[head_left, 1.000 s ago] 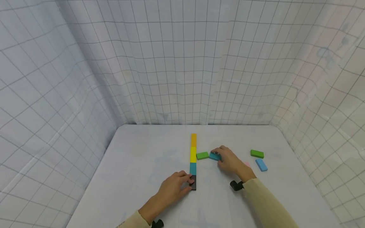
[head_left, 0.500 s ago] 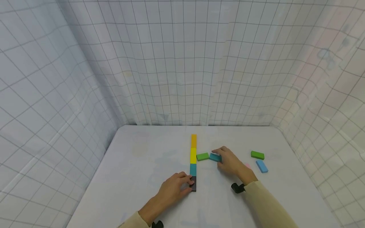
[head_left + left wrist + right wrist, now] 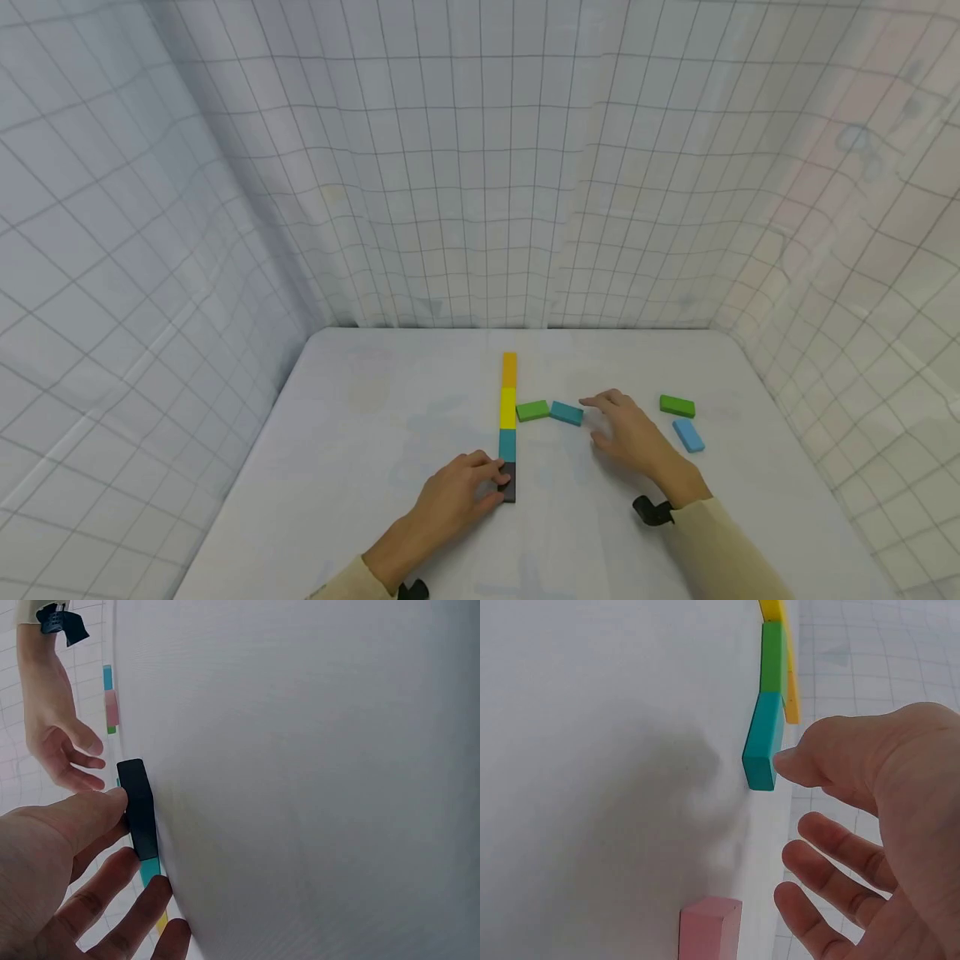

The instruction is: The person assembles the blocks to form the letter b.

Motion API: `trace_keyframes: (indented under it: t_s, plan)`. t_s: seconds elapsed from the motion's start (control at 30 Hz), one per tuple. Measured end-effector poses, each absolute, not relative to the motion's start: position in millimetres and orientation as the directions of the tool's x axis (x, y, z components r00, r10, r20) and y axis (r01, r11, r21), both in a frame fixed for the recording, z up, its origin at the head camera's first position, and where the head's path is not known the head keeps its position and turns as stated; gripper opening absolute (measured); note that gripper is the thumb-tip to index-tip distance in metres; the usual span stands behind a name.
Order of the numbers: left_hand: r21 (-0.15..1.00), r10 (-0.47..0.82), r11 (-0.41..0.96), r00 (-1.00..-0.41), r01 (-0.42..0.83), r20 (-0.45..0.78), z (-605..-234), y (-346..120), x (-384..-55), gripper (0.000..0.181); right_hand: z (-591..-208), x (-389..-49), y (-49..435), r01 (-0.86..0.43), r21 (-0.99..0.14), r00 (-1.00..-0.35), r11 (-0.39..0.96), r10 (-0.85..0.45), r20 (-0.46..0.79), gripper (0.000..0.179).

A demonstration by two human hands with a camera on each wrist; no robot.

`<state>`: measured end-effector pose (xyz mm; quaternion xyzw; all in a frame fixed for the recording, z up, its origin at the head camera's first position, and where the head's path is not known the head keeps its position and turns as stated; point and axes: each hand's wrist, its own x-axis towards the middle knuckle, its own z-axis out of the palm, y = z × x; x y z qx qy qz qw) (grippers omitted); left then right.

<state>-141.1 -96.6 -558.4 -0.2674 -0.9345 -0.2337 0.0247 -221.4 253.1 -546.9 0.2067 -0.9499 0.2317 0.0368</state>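
In the head view a straight column of flat blocks runs away from me: a black block (image 3: 508, 492) nearest, then a teal block (image 3: 507, 445), a yellow block (image 3: 508, 408) and an orange block (image 3: 510, 369). My left hand (image 3: 453, 498) holds the black block with thumb and fingers curled at its left side. A light green block (image 3: 533, 410) branches right from the yellow one, and a second teal block (image 3: 567, 413) meets its far end at an angle. My right hand (image 3: 626, 432) hovers just right of that teal block, fingers apart and holding nothing.
On the right lie a dark green block (image 3: 677, 406) and a light blue block (image 3: 688, 435). A pink block (image 3: 711, 930) shows in the right wrist view; my right hand hides it from the head view. Grid-patterned curtains (image 3: 480, 208) enclose the white table (image 3: 360, 433).
My right hand has let go of the second teal block and drawn back to the right. That block stays against the light green one. The left hand has kept its place.
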Motion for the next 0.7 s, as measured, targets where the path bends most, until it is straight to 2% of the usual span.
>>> trace_keyframes:
  t_s: [0.27, 0.7]
  plan:
    - [0.438, 0.487, 0.749, -0.861, 0.497, 0.144, -556.2, -96.8, -142.6, 0.022, -546.9, -209.2, 276.9, -0.439, -0.393, -0.895, 0.808, -0.354, 0.270, 0.051]
    - [0.438, 0.488, 0.749, -0.861, 0.497, 0.143, -555.6, -97.4, -141.5, 0.023, -555.0, -193.5, 297.8, -0.434, -0.416, -0.893, 0.799, -0.322, 0.313, 0.041]
